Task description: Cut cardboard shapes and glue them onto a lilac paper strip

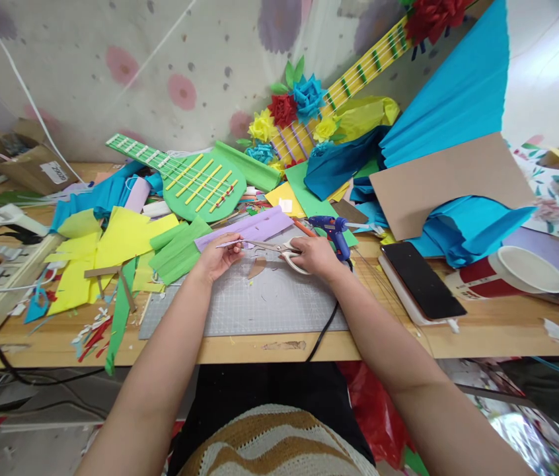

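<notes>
My right hand (316, 256) is closed around the white handles of a pair of scissors (265, 246), whose blades point left over the cutting mat. At the blade tips, my left hand (221, 258) pinches what looks like a thin strip of purple paper; the fingers hide most of it. Just behind both hands lies a sheet of purple crepe paper (264, 225). A small brown cardboard scrap (257, 267) rests on the grey cutting mat (269, 311) between my arms. Beyond my right hand stands a blue glue gun (333, 233), its black cord running down past my wrist.
A green paper guitar (200, 188) and a yellow one with paper flowers (304, 99) stand behind. Yellow paper (125, 231) and green paper (178, 254) lie left. At right are a phone (423, 281), a paper cup (502, 274) and cut cardboard (452, 178).
</notes>
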Demonstrator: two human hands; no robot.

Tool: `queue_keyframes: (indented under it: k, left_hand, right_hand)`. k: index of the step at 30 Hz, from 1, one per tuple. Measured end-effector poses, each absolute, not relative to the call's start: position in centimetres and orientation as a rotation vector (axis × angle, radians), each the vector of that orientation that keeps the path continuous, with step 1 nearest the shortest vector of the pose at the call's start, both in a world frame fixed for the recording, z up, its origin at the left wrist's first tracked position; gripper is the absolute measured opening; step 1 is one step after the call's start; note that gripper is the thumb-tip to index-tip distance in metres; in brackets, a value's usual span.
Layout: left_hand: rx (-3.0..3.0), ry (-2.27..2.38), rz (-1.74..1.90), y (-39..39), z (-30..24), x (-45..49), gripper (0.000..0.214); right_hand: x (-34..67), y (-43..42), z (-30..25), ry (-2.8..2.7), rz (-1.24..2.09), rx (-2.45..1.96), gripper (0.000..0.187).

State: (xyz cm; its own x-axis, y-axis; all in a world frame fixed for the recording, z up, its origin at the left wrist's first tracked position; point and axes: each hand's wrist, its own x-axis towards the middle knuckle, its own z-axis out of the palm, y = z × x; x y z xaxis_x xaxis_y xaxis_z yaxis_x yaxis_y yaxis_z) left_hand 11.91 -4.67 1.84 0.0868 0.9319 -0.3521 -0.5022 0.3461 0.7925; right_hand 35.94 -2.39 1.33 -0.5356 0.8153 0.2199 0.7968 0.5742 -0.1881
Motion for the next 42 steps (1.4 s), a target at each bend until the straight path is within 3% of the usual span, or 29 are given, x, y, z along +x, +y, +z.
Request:
queue_keyframes:
  k: [12,23,42]
  left_hand:
    - [0.666,0.949,0.998,-5.0,1.8,12.0,0.004]
    - [0.648,0.921,0.851,-5.6,2.8,12.6,0.018]
    - [0.549,0.853,0.753,-5.3,2.1,11.8,0.015]
  right_hand:
    - [36.0,-2.8,1.9,-2.565,0.432,-1.25,0.041]
    - [35.8,-3.2,2.2,-2.632,0.412,-1.123,0.04]
    - [35.6,-3.2,2.2,-2.617,0.209,-1.081,0.039]
